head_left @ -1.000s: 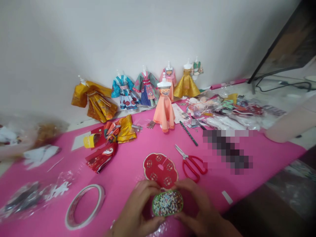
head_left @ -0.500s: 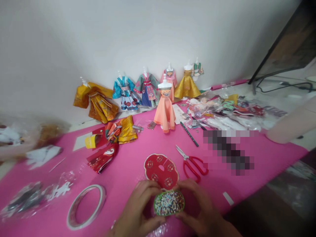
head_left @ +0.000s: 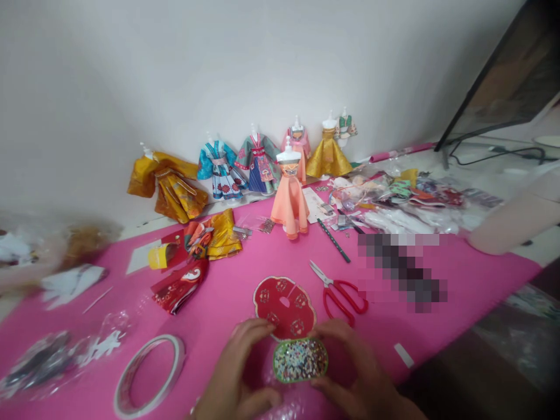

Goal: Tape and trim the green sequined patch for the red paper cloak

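Note:
A small green-rimmed oval case (head_left: 300, 360) with a multicoloured speckled top is low in the middle of the view. My right hand (head_left: 361, 370) grips its right end between thumb and fingers. My left hand (head_left: 240, 376) stands apart from the case's left side, thumb and fingers spread with nothing between them. Just beyond the case lies a red scalloped cloth collar (head_left: 280, 312) with gold motifs, a slit and a small round opening; my left fingertips are close to its lower edge. Red-handled scissors (head_left: 339, 289) lie right of the collar, blades pointing away.
A tape roll (head_left: 126, 379) lies left on the pink mat (head_left: 219, 297). A red folded garment (head_left: 181, 286) and gold cloth (head_left: 225, 233) lie beyond. Several small dressed mannequins, including a peach dress (head_left: 289, 201), stand along the wall. Plastic-bagged pieces (head_left: 402, 201) pile up at the right.
My left fingers have come off the case and opened to the left. My right hand still holds the case. The view has shifted slightly.

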Tool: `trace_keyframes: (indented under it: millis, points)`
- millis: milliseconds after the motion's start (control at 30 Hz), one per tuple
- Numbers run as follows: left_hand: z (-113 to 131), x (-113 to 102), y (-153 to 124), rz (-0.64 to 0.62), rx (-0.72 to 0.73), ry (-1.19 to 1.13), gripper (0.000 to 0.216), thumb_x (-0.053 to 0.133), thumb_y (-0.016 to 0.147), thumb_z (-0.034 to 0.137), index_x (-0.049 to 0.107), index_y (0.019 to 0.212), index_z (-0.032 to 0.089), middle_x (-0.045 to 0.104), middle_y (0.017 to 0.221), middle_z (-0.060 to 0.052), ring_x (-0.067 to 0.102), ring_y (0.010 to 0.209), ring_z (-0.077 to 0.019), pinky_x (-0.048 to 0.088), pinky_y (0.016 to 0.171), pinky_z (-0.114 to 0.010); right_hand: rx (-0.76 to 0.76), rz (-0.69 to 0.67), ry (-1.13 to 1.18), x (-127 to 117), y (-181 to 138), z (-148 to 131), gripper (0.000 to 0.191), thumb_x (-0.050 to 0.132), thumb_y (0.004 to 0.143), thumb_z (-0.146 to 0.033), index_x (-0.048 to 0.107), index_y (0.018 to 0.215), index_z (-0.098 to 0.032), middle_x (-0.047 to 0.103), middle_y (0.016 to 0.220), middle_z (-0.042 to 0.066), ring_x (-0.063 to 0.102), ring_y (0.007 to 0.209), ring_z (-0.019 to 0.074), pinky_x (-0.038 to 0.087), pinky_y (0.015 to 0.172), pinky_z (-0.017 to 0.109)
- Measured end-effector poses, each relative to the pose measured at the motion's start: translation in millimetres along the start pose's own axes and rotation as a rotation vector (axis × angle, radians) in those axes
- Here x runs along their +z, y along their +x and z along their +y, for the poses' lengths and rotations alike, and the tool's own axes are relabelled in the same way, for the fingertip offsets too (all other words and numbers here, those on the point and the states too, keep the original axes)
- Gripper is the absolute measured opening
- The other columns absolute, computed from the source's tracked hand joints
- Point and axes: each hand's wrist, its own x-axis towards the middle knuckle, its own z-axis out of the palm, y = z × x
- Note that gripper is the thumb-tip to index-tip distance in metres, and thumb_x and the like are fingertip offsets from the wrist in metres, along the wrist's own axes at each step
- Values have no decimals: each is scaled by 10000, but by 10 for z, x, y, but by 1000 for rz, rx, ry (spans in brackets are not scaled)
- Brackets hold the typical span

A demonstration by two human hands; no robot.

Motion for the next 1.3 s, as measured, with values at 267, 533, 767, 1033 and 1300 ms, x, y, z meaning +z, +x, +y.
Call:
trace_keyframes:
  millis: [267, 533, 767, 1033, 1300]
  points:
    - [91, -84, 83, 60, 2, -70, 507, 549, 929, 660, 533, 1280, 295, 633, 1184, -74, 636, 1070, -259, 548, 890, -369, -14, 50, -125, -26, 23, 17, 350, 594, 975, -461, 541, 1212, -209, 744, 988, 62, 732, 950, 207, 603, 881, 289]
    - [71, -60, 72, 59, -7, -121, 414, 571, 943, 610, 532, 1200, 287, 598, 1190, -61, 605, 1077, -240, 520, 907, -350, -41, 7, -120, -61, 50, 23, 346, 600, 971, -450, 552, 1209, -204, 752, 984, 59, 740, 952, 211, 591, 918, 324]
    - [97, -58, 68, 77, -1, -143, 385, 575, 946, 599, 523, 1155, 280, 593, 1179, -69, 601, 1063, -249, 513, 888, -359, -26, 15, -103, -36, 46, 5, 361, 616, 954, -448, 535, 1221, -220, 748, 977, 52, 741, 917, 225, 571, 958, 379]
    - [137, -23, 18, 2, 47, -164, 376, 556, 953, 570, 503, 1159, 260, 542, 1246, -112, 551, 1136, -288, 506, 926, -417, -27, 3, -65, 26, -17, 19, 383, 636, 937, -399, 534, 1261, -221, 751, 1029, 60, 728, 984, 231, 541, 996, 364]
    - [250, -31, 61, -37, 58, -92, 356, 666, 883, 400, 507, 1158, 240, 534, 1275, -131, 554, 1166, -313, 495, 950, -446, 28, -26, -27, 46, -134, 84, 425, 682, 908, -334, 530, 1293, -237, 740, 1079, 55, 697, 1065, 236, 540, 1006, 364]
